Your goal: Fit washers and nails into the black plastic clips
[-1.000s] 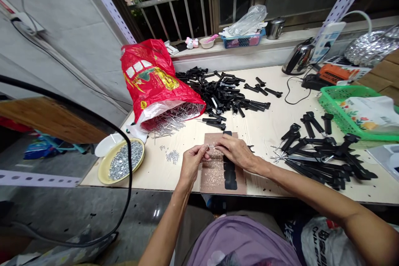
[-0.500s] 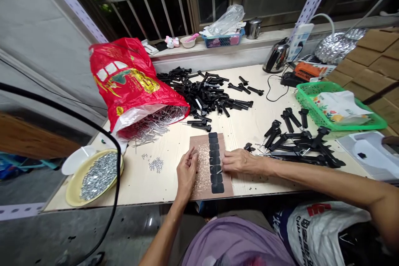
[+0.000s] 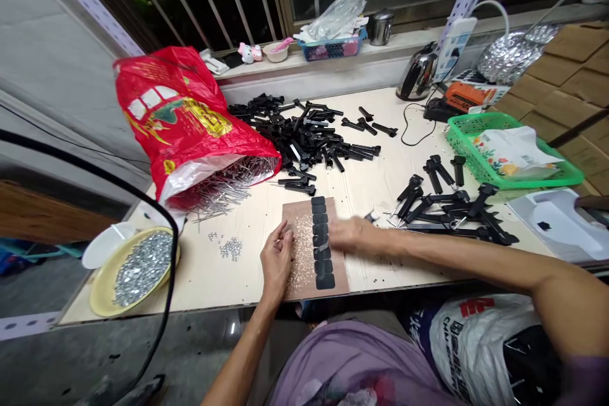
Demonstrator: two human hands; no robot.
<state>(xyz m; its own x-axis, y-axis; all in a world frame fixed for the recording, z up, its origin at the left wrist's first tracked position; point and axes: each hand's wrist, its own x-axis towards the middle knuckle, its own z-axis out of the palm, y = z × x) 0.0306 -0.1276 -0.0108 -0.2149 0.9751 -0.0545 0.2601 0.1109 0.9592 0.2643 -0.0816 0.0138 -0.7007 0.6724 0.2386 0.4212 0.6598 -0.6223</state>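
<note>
A brown board (image 3: 340,276) lies at the table's front edge, with a column of black rounded pads (image 3: 325,281) and a pale speckled patch (image 3: 301,254) on it. My left hand (image 3: 276,263) rests at the board's left side, thumb and fingers bent together; whatever is between them cannot be made out. Over the right side of the pads, my right hand (image 3: 356,236) is smeared by motion, so its grip is hidden. A thin light streak (image 3: 322,247) shows on a pad beside its fingertips. Small shiny pieces (image 3: 231,248) lie left of the board.
A red bag (image 3: 190,114) spills thin metal pins (image 3: 223,193). Black plastic parts lie in a back heap (image 3: 304,133) and a right-hand group (image 3: 442,209). A yellow bowl (image 3: 102,295) of shiny pieces stands left, behind a black cable (image 3: 174,279). A green basket (image 3: 514,181) stands right.
The whole view has shifted slightly. My right hand has moved a little away along the pads and is now blurred. My left hand stays at the board's left side.
</note>
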